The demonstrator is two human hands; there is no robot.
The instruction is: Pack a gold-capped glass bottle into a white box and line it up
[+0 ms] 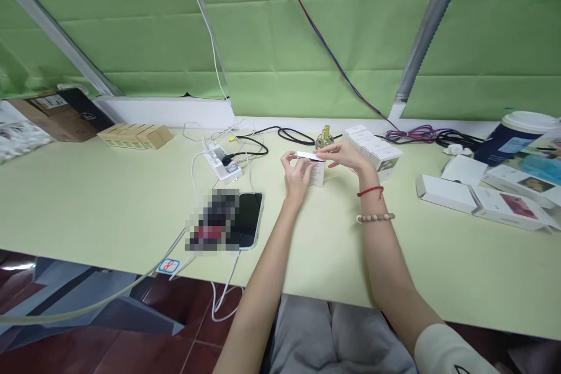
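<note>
A small white box (316, 176) with fine print on its side stands on the table in front of me, its top flap slightly raised. My left hand (297, 178) grips the box from the left, thumb and fingers around its near left edge. From the right, the fingertips of my right hand (344, 155) pinch the flap at the top edge. Just behind my right hand is a row of white boxes (372, 149), partly hidden by it. A brass-coloured metal piece (324, 137) stands beyond the box.
Left of my arms lie a phone (246, 219), a pixelated patch beside it, and a white power strip (222, 162) with cables. Farther left sit small tan boxes (135, 135) and a brown carton (55, 117). Opened white boxes (451, 193) and a blue cup (504, 140) are at right.
</note>
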